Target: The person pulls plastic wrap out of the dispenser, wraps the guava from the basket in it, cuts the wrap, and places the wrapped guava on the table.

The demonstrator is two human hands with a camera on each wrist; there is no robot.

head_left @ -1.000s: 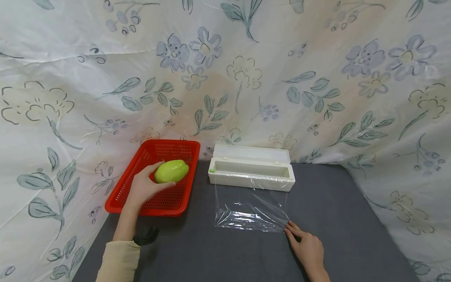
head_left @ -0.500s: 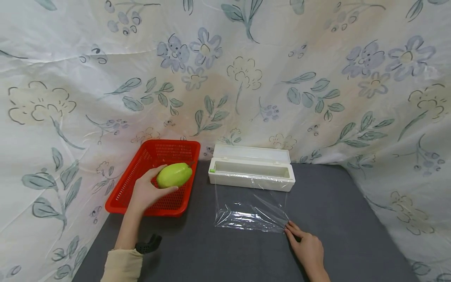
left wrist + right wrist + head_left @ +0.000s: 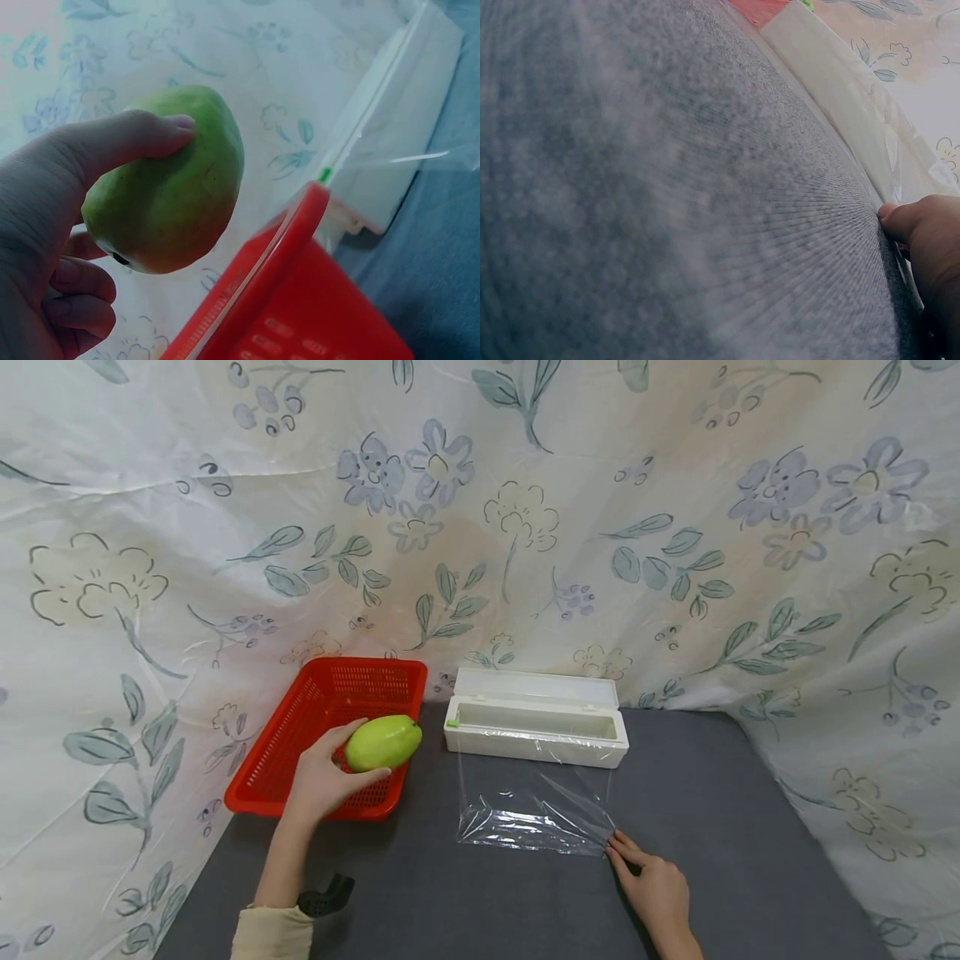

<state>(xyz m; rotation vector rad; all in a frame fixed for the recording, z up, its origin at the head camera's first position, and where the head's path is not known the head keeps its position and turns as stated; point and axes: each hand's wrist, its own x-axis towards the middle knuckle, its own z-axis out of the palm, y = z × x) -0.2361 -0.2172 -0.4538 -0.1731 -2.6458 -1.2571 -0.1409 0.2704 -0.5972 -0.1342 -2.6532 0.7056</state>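
My left hand [image 3: 325, 777] holds a smooth green mango [image 3: 383, 743] between thumb and fingers, raised over the right side of a red plastic basket [image 3: 258, 777]. In the left wrist view the mango [image 3: 169, 195] hangs above the basket's red rim [image 3: 307, 206], with the thumb across its upper face. On the right, my right hand [image 3: 651, 889] pinches the near right corner of a sheet of clear plastic wrap [image 3: 517, 822]. The sheet stretches over the dark tabletop from a white wrap dispenser box [image 3: 536, 747], whose lid [image 3: 536, 685] stands raised at the back.
A green tab [image 3: 452, 723] sits at the box's left end. Behind the table [image 3: 480, 910] hangs a floral cloth [image 3: 525, 527], which also runs along both sides. A black strap mount [image 3: 327, 896] is worn on the left wrist.
My left hand has carried the mango right and nearer to me, from mid-basket toward the basket's right rim. The right hand and the wrap stay where they were.
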